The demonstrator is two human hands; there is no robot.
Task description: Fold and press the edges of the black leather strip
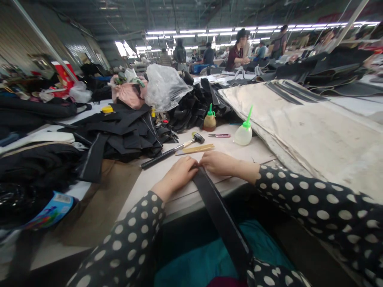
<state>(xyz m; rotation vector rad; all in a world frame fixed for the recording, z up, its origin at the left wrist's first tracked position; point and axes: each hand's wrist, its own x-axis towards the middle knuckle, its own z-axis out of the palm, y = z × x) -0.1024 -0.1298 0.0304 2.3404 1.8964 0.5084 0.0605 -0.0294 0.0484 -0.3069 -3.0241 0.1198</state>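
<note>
A long black strip (220, 213) runs from the table's front edge down over my lap. Its far end lies between my two hands. My left hand (181, 173) is closed on the strip's left side, fingertips pinched at its end. From the right, my right hand (218, 162) pinches the same end, its fingers pressed together. Just beyond my hands lie yellow tweezers (196, 149) and a hammer (170, 153) with a black handle. Farther back are small pink snips (220, 136) and two squeeze bottles with green nozzles, one clear (243, 135) and one brown (210, 121).
Black cut pieces (125, 129) are heaped at the left, near brown cloth (104, 203). A clear plastic bag (164, 87) sits behind. Pale sheets (299, 131) with dark strips on top cover the right side. Several people are in the background.
</note>
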